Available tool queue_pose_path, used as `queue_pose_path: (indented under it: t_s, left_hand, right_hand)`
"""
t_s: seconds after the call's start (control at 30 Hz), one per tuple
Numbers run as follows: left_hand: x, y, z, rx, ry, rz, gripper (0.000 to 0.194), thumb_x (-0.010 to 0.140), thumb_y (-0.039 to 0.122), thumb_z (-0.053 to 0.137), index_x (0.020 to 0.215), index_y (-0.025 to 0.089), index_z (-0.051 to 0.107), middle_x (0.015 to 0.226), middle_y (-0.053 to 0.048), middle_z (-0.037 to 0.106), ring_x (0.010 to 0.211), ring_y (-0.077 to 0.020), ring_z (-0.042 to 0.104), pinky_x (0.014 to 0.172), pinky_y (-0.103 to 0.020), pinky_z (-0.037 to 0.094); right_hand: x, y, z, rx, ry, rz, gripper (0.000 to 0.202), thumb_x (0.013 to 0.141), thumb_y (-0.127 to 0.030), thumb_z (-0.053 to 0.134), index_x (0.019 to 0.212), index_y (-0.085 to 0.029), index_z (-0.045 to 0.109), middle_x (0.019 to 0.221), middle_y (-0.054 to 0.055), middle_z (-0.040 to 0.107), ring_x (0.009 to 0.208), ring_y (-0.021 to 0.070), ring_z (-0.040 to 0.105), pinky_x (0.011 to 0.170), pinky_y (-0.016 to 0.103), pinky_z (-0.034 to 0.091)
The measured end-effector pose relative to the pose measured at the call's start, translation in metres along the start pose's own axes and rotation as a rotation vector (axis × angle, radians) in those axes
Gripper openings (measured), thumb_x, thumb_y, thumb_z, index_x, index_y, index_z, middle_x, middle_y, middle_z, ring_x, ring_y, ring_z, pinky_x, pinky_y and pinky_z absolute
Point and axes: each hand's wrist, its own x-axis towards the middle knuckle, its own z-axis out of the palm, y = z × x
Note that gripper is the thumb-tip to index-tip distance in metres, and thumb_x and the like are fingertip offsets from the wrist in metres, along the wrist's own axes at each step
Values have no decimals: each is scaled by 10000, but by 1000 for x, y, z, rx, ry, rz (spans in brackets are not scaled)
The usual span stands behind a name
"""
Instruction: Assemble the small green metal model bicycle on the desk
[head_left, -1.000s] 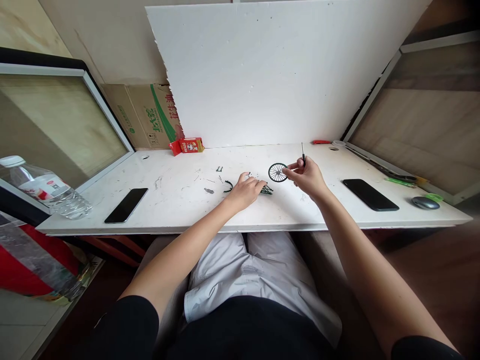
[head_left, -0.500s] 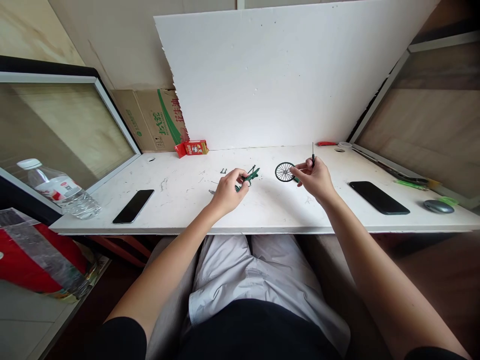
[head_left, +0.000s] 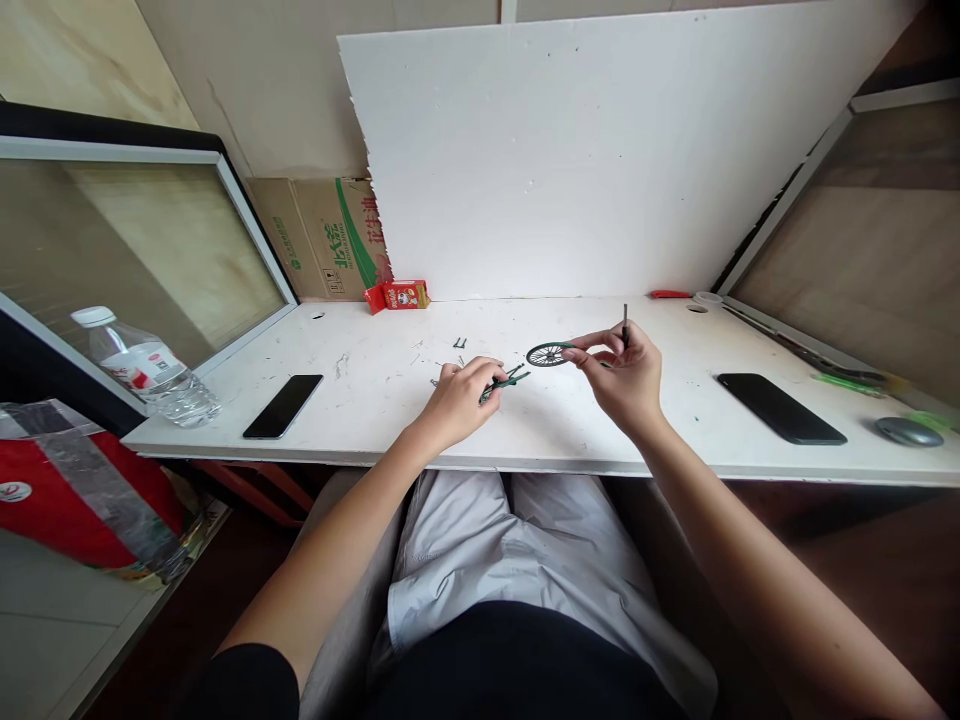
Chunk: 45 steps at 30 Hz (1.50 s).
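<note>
Over the white table, my left hand (head_left: 466, 402) is closed on a small green model bicycle frame (head_left: 513, 379), whose thin prongs stick out to the right. My right hand (head_left: 624, 372) pinches a toy spoked wheel (head_left: 546, 354) by its edge, the wheel tilted nearly flat. A small screwdriver (head_left: 625, 322) is also tucked in that hand, its shaft pointing up. A narrow gap lies between the wheel and the frame. Behind my left hand, small dark green parts (head_left: 459, 343) lie on the table, some partly hidden by the fingers.
A phone (head_left: 283, 406) and a water bottle (head_left: 154, 370) are on the left. Another phone (head_left: 780, 408) and a grey mouse (head_left: 909, 431) are on the right. A small red box (head_left: 406, 295) stands at the back, before a white board (head_left: 555, 160).
My right hand has tipped the wheel from facing me to nearly flat and brought it left, closer to the frame. My left hand has turned the frame lower. The view has shifted slightly.
</note>
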Motion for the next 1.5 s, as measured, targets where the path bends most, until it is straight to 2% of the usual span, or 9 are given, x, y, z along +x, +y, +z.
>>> queue_pose_path:
  t_s: [0.13,0.3,0.5,0.73,0.93,1.13,1.3,1.37,1.5]
  left_hand:
    - [-1,1,9,13,25,36,172,974,152,606,1107,245,661,1358,-52,732,1211,-222,696,1070,-424,381]
    - [-2,-4,22,-25,94,63,78,1015,226,645,1065,242,702,1193,-31,786,1076,-201,731,1071,-423,375]
    - [-2,-12,28,-139,287,66,98,961,153,726,948,242,767,1215,-57,767,1177,-237,711,1046,-422,461]
    - [-1,-14,33,-191,425,132,78,913,176,792,925,251,808,1108,-77,750,1102,-250,701,1002,-443,539]
    - [-1,-15,33,-269,407,183,57,910,185,796,916,241,786,1154,-93,761,1133,-256,712,1027,-451,551]
    - [-6,-12,37,-329,382,57,142,883,200,807,901,232,670,986,-64,781,1015,-246,760,947,-402,577]
    - [-6,-10,35,-519,339,-55,387,870,241,823,1196,253,615,1032,-49,793,988,-206,781,903,-326,594]
    - [-5,-11,33,-501,297,-57,348,887,256,811,1209,256,677,1049,-56,806,990,-215,778,925,-345,592]
    - [-3,-14,30,-482,246,-87,171,896,292,801,1058,235,796,1026,-66,817,947,-235,767,914,-380,600]
  right_hand:
    - [-12,4,13,61,-15,16,599,832,-490,884,779,-278,327,883,52,803,874,256,796,707,384,657]
    - [-26,10,26,100,-66,75,617,818,-514,889,786,-281,319,878,47,791,844,238,784,721,392,678]
    - [-32,18,30,92,-81,76,602,831,-503,879,789,-279,322,874,42,784,853,246,785,769,428,687]
    - [-38,20,35,19,-146,-11,547,893,-474,833,803,-280,329,889,48,791,858,264,789,737,445,683]
    - [-40,14,36,8,-192,-40,521,917,-509,801,807,-281,345,917,50,800,831,259,785,744,456,683]
    - [-40,14,33,-61,-235,-101,370,939,-417,792,851,-268,465,939,45,795,800,237,757,721,405,627]
    - [-39,13,28,-171,-357,-203,181,981,-313,726,921,-257,565,947,31,776,772,197,697,684,340,551]
    - [-38,13,28,-167,-407,-219,122,994,-283,694,949,-261,584,962,29,770,787,197,688,697,340,546]
    - [-39,16,30,-192,-431,-275,98,1010,-285,671,961,-272,588,963,42,737,798,209,657,703,360,532]
